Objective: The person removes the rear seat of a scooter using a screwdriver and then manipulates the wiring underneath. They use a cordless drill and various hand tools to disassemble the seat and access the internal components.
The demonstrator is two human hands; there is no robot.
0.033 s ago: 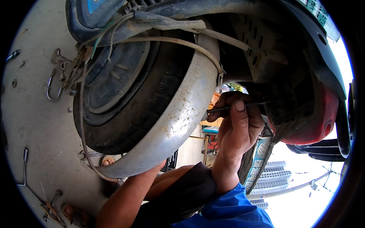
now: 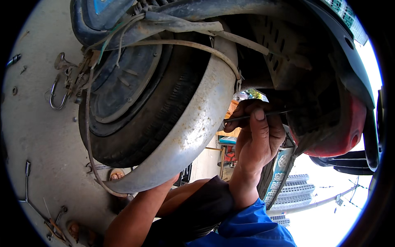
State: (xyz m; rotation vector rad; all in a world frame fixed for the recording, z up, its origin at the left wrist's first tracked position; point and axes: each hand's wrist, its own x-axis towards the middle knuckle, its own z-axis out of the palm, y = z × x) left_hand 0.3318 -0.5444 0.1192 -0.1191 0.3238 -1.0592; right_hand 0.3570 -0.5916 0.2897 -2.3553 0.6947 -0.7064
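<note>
My right hand (image 2: pixel 260 131) is raised behind the grey mudguard (image 2: pixel 195 123), its thumb and fingers pinched on a thin dark rod or wire (image 2: pixel 273 112). One end of this thin piece lies by the mudguard's edge; the other runs into shadow near the red tail light (image 2: pixel 329 131). My left forearm (image 2: pixel 142 208) passes behind the lower mudguard, which hides the hand and its fingers. Inside the mudguard sits a black tyre (image 2: pixel 135 142) on a dark wheel hub (image 2: pixel 123 84).
A loose cable (image 2: pixel 87 123) hangs down past the tyre, and another cable (image 2: pixel 197 47) arches over the mudguard. At the left, a U-shaped metal lock or clamp (image 2: pixel 59 96) hangs from a rusty mechanism. Wrenches (image 2: pixel 61 212) and a jointed rod tool (image 2: pixel 27 181) lie on the concrete floor (image 2: pixel 37 136).
</note>
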